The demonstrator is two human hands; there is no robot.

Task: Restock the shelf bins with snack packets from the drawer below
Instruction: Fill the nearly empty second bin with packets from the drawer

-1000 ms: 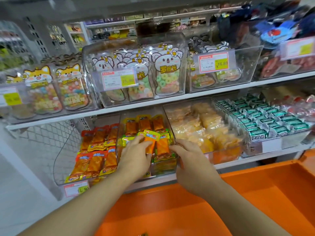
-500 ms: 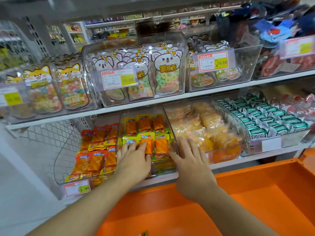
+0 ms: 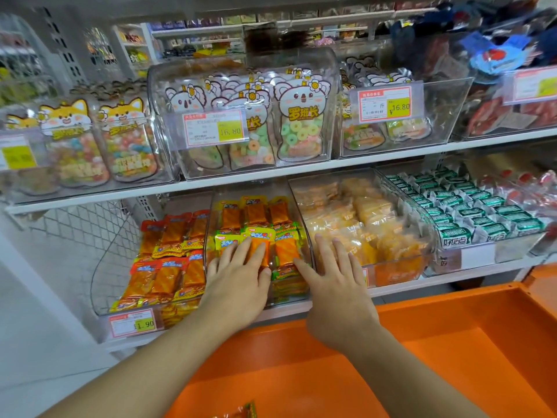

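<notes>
Two hands in view, both flat with straight, spread fingers, gripping nothing. Left hand (image 3: 238, 274) laid palm-down on the front row of snack packets (image 3: 262, 236) in the middle clear bin (image 3: 211, 224) of the lower shelf (image 3: 452, 274). Right hand (image 3: 333, 280) just beside it, pressed across the wall between that bin and its right-hand neighbour, fingertips over the pale yellow packets (image 3: 370, 224) there.

Snack packets in the middle bin orange with yellow-green tops: three across the back row, about three across the front, more stacked beneath, exact total not countable. Four bins along the lower shelf: red-orange packets (image 3: 168, 254) in the left one, with a price tag (image 3: 134, 322) reading 1.90; then the middle bin; then the pale yellow packets; then rows of green-wrapped pieces (image 3: 470, 203).

On the upper shelf (image 3: 90, 199), clear bins of animal-faced candy bags (image 3: 298, 119) and two price tags marked 16.80.

Below, orange drawer (image 3: 422, 357) pulled open, with one packet (image 3: 241, 411) visible at its near edge.
</notes>
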